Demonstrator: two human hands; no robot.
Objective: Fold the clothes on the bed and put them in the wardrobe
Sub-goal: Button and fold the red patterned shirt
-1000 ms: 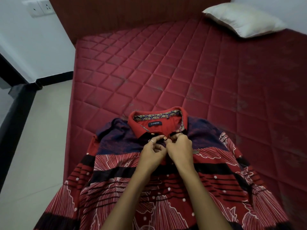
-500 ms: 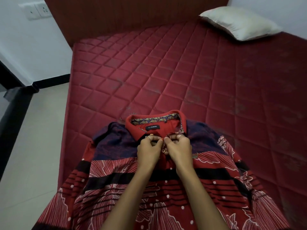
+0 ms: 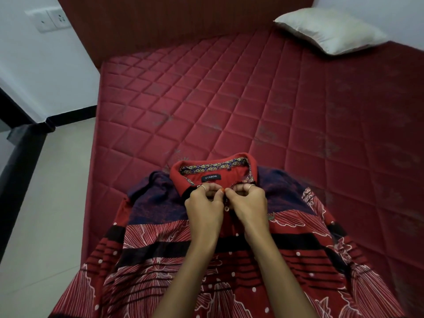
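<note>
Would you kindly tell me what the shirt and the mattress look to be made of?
Shirt: soft matte printed fabric, probably knit; it drapes and wrinkles, and the collar looks ribbed. Mattress: smooth, slightly shiny quilted textile, perhaps satin-like; light glints along its stitched diamonds.

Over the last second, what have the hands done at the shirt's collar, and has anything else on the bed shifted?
Both hands crept slightly up the front opening of the red and navy patterned polo shirt toward its collar. The left hand and right hand keep pinching the opening's two edges together by the buttons, nothing released. The shirt stays spread flat on the red quilted mattress; the white pillow has not moved.
</note>
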